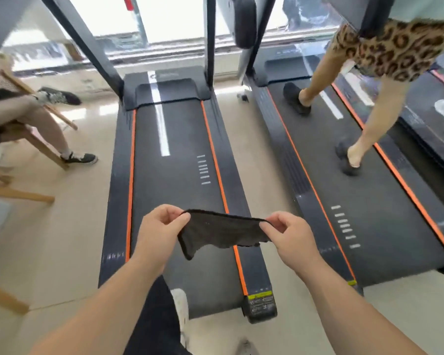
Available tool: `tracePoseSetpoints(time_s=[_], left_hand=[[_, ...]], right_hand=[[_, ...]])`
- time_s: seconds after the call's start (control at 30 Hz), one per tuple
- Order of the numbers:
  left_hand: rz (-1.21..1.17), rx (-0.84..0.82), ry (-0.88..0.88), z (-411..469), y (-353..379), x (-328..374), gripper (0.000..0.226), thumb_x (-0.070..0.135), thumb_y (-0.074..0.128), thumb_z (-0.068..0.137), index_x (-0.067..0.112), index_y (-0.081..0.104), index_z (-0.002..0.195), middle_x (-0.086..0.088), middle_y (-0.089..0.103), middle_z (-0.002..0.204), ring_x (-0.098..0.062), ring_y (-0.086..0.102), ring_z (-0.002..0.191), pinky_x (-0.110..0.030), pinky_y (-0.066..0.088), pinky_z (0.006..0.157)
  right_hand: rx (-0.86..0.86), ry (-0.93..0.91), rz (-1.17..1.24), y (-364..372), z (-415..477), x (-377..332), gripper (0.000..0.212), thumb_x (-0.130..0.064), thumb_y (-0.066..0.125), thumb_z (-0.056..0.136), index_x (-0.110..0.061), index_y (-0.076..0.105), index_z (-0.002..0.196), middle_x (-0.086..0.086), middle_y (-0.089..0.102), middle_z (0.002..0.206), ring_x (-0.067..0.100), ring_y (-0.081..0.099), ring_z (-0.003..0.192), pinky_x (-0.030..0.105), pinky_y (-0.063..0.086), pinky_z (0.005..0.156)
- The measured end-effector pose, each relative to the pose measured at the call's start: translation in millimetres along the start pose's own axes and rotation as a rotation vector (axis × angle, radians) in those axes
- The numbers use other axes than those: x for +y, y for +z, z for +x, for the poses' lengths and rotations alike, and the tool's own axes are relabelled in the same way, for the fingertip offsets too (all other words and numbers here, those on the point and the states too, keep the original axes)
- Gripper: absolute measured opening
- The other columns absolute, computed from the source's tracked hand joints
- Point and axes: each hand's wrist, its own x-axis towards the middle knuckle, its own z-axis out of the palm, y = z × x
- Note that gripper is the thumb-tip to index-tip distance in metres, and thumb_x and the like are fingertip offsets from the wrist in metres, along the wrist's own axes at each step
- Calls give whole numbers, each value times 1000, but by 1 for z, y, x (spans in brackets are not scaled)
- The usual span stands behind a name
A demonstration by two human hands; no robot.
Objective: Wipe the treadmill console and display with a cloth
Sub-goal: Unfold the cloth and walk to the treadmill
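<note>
Your left hand (162, 226) and right hand (285, 233) pinch only the dark fabric cloth's (223, 234) top corners; slacken, and it may fall onto the black treadmill belt (180, 149).

The head camera stood behind the rear end of the treadmill (180, 175), high above it, and faced forward and steeply down along its belt toward its uprights (210, 42) and the bright windows (174, 19) beyond. Nearest the lens, over the treadmill's rear end, were both forearms, with the left hand (162, 226) and right hand (290, 234) pinching a dark cloth (221, 233). The wide view also took in a second treadmill (323, 175) to its right and a wooden chair (46, 149) to its left.
</note>
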Motion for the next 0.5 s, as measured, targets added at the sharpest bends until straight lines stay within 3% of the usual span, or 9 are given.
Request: tracePoseSetpoints(time_s=[0.13,0.3,0.37,0.5], left_hand=[[-96,130,-55,48,-4,0,7,11,74,89,13,73,83,-6,72,80,-17,67,80,-34,57,73],[-151,84,-72,146,-26,-2,9,15,72,91,18,71,82,3,71,77,-16,68,82,-28,54,70],[-187,92,-53,197,-52,17,8,15,71,92,16,70,84,4,70,77,-13,67,80,-22,51,67],[-210,40,-89,279,-119,84,9,13,70,92,12,69,83,2,68,74,-11,63,71,-15,48,57]], right_hand=[[-41,-28,-18,23,64,-25,16,-14,73,92,-24,73,79,-14,71,71,2,63,65,15,47,61],[-87,-84,-87,76,152,-68,18,-15,72,94,-24,72,79,-16,71,71,2,64,70,14,46,62],[-116,-101,-128,96,193,-104,18,-14,73,93,-24,72,78,-16,70,70,2,63,68,14,46,63],[-56,-91,-177,123,265,-204,20,-13,74,92,-26,72,77,-12,72,70,7,66,68,28,54,68]])
